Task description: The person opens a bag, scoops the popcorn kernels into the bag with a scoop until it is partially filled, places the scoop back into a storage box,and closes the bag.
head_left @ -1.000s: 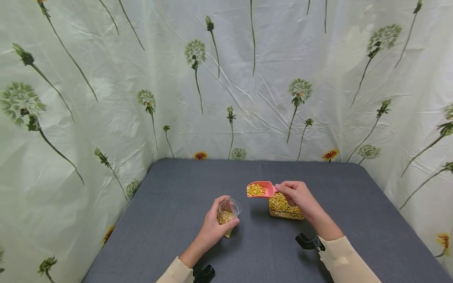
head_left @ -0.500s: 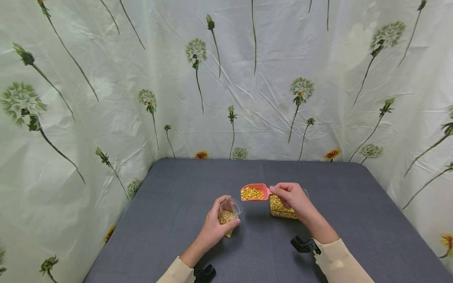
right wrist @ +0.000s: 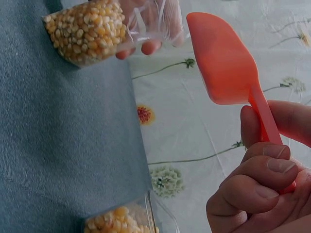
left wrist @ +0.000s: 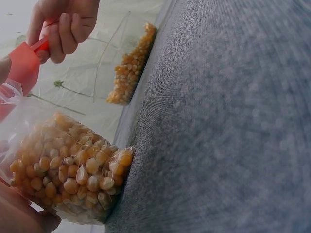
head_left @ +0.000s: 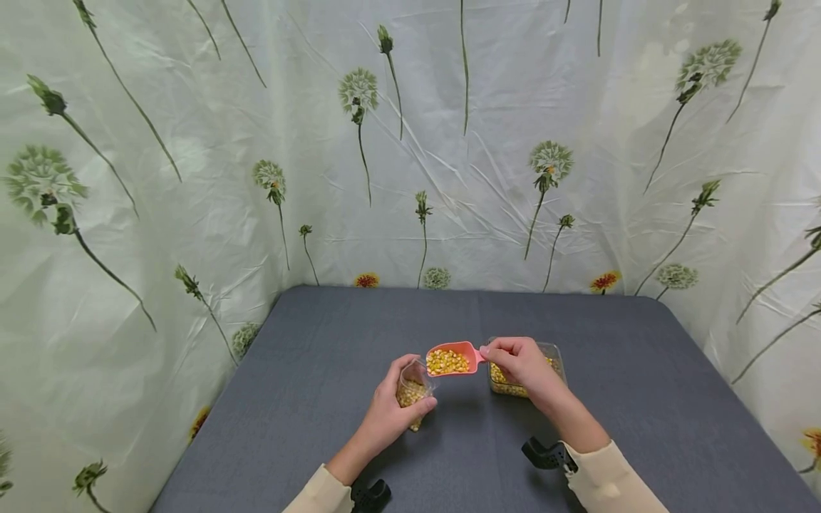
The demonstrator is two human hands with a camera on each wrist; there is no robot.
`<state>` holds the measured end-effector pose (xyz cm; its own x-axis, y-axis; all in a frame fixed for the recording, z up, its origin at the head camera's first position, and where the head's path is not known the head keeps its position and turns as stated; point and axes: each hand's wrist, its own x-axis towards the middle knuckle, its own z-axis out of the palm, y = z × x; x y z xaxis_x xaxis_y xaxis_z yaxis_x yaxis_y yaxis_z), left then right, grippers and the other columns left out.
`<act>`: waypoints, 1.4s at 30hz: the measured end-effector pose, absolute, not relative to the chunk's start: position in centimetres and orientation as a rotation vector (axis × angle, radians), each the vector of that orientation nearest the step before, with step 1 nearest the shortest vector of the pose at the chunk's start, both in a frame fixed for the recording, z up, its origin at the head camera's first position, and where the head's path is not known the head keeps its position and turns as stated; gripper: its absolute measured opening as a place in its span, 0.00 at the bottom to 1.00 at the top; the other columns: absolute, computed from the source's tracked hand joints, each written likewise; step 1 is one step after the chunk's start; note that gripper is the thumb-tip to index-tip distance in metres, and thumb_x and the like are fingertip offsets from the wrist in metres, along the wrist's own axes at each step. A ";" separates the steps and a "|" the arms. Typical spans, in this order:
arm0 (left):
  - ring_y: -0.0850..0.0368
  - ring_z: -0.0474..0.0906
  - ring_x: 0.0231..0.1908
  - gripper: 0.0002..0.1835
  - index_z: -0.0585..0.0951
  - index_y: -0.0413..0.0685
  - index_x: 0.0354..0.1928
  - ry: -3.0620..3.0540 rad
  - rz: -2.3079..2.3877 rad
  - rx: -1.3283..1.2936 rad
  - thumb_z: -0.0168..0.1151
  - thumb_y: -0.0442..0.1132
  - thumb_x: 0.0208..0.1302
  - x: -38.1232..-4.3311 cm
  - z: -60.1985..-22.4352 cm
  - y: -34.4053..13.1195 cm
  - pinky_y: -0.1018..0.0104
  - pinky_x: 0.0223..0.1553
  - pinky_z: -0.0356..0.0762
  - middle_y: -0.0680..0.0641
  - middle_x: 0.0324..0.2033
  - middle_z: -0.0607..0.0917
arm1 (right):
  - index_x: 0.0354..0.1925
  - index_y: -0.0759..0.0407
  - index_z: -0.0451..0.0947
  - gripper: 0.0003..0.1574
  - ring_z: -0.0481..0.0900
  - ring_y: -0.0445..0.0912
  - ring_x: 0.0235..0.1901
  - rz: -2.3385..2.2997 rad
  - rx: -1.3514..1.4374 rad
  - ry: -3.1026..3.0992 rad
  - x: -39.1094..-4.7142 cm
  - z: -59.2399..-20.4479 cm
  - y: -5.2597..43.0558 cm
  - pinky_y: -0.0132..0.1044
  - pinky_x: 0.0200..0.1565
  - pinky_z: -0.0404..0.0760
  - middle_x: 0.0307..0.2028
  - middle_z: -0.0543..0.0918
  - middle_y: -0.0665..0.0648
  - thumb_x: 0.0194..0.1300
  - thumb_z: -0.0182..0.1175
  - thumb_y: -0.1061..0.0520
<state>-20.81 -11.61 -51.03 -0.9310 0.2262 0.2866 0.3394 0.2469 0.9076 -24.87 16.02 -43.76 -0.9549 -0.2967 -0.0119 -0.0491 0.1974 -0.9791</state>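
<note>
A clear plastic bag [left wrist: 73,170], part filled with corn kernels, stands on the cloth with its mouth held wide. My left hand [head_left: 389,410] grips it round the upper part, thumb on the near side. In my right hand [head_left: 522,367] the handle of a pink scoop [right wrist: 226,63] is pinched between thumb and fingers. Corn kernels [head_left: 447,362] lie in the scoop's bowl, which is level and has its tip at the bag's mouth. Behind the right hand sits a clear rectangular container [head_left: 560,360] of corn kernels, partly hidden by that hand.
A dark grey cloth [head_left: 321,342] covers the table. A pale curtain [head_left: 410,142] with printed dandelions hangs along the back and sides. Black camera mounts [head_left: 545,454] are strapped at both wrists.
My right hand has carried the loaded scoop left and slightly nearer, from over the container to the bag's mouth. The left hand and bag have stayed in place.
</note>
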 end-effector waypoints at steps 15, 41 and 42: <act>0.56 0.76 0.54 0.39 0.64 0.66 0.68 -2.429 -1.818 -0.517 0.75 0.45 0.60 -20.7 -51.2 -11.6 0.62 0.52 0.76 0.55 0.57 0.77 | 0.37 0.63 0.85 0.17 0.60 0.44 0.16 -1.800 -0.370 2.333 -24.3 -44.1 15.0 0.35 0.19 0.61 0.18 0.65 0.53 0.70 0.64 0.49; 0.51 0.76 0.55 0.40 0.65 0.50 0.70 -2.433 -1.838 -0.508 0.76 0.43 0.59 -19.4 -48.4 -11.4 0.59 0.53 0.76 0.51 0.62 0.75 | 0.31 0.54 0.87 0.13 0.63 0.44 0.20 -1.693 -0.465 2.563 -23.6 -44.3 13.1 0.35 0.21 0.60 0.19 0.68 0.52 0.67 0.67 0.47; 0.51 0.76 0.55 0.40 0.65 0.50 0.70 -2.426 -1.843 -0.517 0.75 0.43 0.59 -19.2 -48.1 -11.4 0.59 0.53 0.76 0.51 0.62 0.75 | 0.31 0.53 0.87 0.13 0.64 0.45 0.21 -1.685 -0.469 2.577 -23.6 -44.3 13.1 0.35 0.22 0.61 0.20 0.69 0.52 0.67 0.67 0.47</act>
<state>-19.25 -11.39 -48.08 -0.9428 0.2319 0.2393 0.2927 0.2333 0.9273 -23.61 13.10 -44.31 -0.9542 -0.2643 0.1402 -0.2344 0.3693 -0.8993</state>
